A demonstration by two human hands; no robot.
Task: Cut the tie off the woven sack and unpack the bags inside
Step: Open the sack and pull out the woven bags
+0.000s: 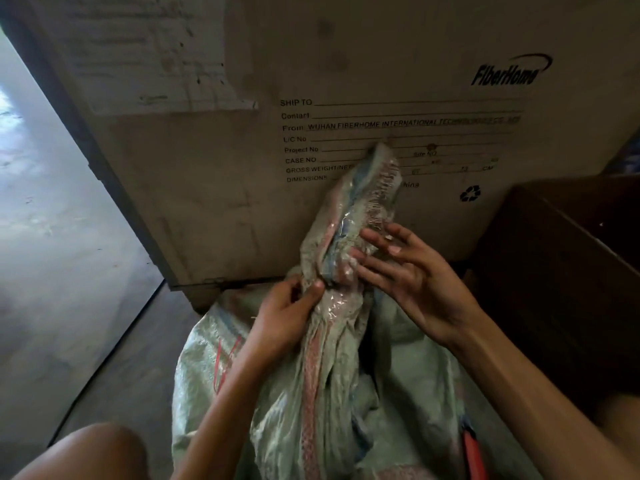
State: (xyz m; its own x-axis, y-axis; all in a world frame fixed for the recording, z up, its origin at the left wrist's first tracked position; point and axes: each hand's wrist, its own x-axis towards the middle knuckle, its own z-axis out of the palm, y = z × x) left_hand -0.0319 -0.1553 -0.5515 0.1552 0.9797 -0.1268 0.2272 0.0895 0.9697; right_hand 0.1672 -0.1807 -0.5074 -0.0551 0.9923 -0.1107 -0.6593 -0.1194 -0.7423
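Standing at 6 o'clock on the floor (69,289), the sack (408,382) sends its bunched neck (367,199) up toward 12 o'clock against a printed carton (346,64). The left grip (287,306) pinches the neck from 9 o'clock, thumb and fingers curled on it. The right grip (408,271) is spread, straight fingertips touching the neck from 3 o'clock. A red thing (474,452) lies at 5 o'clock.

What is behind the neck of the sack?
A printed box stands behind the neck of the sack. The neck covers part of its printed lines, so those words cannot be read.
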